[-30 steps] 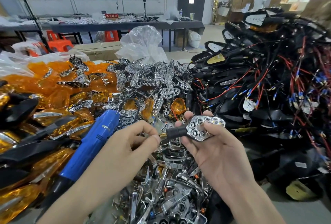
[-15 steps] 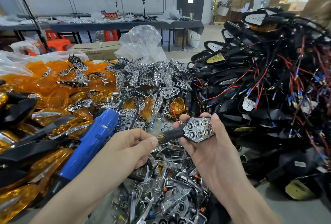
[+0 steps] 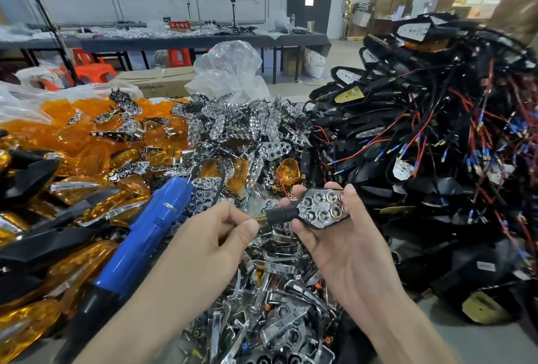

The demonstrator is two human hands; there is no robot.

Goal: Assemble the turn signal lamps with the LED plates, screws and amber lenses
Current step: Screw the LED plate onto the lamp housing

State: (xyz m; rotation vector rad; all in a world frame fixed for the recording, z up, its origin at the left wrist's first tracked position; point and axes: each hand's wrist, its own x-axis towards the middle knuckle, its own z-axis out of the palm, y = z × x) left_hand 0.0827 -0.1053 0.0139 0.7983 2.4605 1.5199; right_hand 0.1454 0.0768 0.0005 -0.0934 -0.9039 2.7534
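My right hand [image 3: 346,250] holds a black turn signal lamp [image 3: 317,208] with a chrome LED plate seated in its face and no lens on it. The lamp's black stem points left and ends in a brass threaded tip. My left hand [image 3: 212,244] pinches that tip between thumb and forefinger. A heap of chrome LED plates [image 3: 247,125] lies behind the hands. Amber lenses [image 3: 87,136] are piled at the left.
A blue electric screwdriver [image 3: 145,235] lies slanted just left of my left hand. Wired black lamp housings [image 3: 436,145] are heaped at the right. Chrome trim pieces [image 3: 276,305] fill the space under my hands. A clear plastic bag [image 3: 230,72] and long tables stand behind.
My right hand has turned the lamp, so the LED plate now faces the camera more squarely. My left hand has stayed pinched on the stem's tip.
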